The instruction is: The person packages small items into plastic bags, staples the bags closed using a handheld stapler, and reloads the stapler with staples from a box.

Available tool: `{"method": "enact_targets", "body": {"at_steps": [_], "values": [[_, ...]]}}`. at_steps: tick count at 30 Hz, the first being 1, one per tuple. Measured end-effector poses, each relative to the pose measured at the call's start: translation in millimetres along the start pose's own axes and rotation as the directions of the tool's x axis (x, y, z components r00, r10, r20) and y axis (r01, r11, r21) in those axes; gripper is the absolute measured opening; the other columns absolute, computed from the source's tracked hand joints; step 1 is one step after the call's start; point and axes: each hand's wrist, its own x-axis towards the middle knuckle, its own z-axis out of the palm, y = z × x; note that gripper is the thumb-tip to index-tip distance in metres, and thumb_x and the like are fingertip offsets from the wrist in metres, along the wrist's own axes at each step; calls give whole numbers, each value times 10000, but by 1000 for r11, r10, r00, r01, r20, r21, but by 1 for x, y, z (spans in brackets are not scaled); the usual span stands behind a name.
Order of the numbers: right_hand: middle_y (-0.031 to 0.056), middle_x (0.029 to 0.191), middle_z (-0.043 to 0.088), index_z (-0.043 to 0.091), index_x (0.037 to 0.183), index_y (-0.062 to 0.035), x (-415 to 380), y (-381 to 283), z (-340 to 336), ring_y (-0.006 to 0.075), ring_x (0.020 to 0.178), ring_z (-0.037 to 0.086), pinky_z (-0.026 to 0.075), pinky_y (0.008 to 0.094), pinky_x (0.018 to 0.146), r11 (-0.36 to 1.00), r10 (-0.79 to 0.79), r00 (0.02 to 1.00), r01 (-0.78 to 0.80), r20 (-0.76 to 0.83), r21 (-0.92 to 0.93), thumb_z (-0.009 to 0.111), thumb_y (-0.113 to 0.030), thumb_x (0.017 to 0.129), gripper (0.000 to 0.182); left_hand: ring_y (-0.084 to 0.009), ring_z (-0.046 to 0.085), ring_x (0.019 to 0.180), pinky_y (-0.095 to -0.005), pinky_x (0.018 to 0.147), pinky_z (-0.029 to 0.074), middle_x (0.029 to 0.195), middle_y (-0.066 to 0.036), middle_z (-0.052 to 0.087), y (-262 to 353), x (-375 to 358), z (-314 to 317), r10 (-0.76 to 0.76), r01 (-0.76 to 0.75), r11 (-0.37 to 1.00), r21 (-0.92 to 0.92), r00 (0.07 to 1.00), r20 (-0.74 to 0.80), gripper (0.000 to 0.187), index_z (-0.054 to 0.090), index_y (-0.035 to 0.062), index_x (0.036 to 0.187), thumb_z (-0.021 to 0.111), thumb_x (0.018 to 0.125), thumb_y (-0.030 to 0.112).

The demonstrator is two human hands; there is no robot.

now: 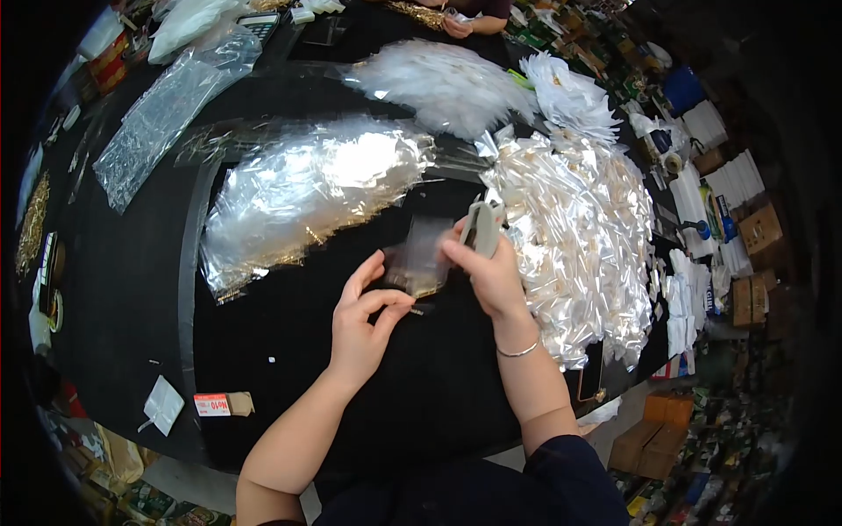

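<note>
My right hand (491,272) is wrapped round a grey stapler (481,230), with the thumb and fingertips at the edge of a small clear plastic bag (425,254). The bag is blurred by motion and shows a gold strip near its lower end. At that lower end my left hand (361,320) is closed in a pinch, thumb against forefinger, other fingers lifted. A tiny dark-and-gold piece (418,311) pokes out by the left fingertips; what it is I cannot make out.
Left of my hands lies a wide fan of clear bags (316,188) with gold edges. A big heap of shiny filled packets (570,250) is on the right. A red-and-white No10 box (212,404) sits front left. Another person's hand (457,27) is across the table.
</note>
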Motion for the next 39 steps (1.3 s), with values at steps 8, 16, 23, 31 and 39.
{"method": "enact_targets", "body": {"at_steps": [8,16,23,31,39], "values": [[107,962,669,546,1101,14,-21,33,13,170,853,660,514,291,765,990,110,994,-111,14,82,727,-46,852,314,-212,681,897,-299,815,533,1006,-109,714,0,-1,-5,-147,144,989,37,986,82,78,716,-10,927,700,851,-8],[116,983,667,536,1106,17,-26,34,14,174,882,661,516,294,837,988,153,988,-153,-7,0,733,-53,853,328,-187,677,894,-276,804,530,960,-105,718,1,4,-7,-129,128,990,63,992,4,79,713,-20,940,680,868,-17],[104,984,672,542,1067,-8,-24,40,10,168,935,646,496,304,870,1000,21,998,-21,-53,5,717,-44,855,277,-162,670,845,-256,735,528,959,-92,709,-6,6,-9,-258,254,965,-71,965,-54,78,715,-18,947,681,879,-2],[108,974,678,543,1044,-21,-21,41,7,150,916,613,473,309,860,1000,-11,998,10,-59,-17,703,-45,854,250,-122,646,846,-232,731,511,963,-71,695,-13,6,-12,-324,312,941,-132,942,-84,87,715,-22,961,681,892,19],[89,957,665,548,1032,-23,-20,38,4,146,911,611,474,303,857,999,-32,994,32,-101,2,710,-45,849,245,-98,627,829,-219,722,502,979,-54,682,-19,6,-15,-361,338,923,-184,926,-109,103,712,-21,986,681,902,28]]}}
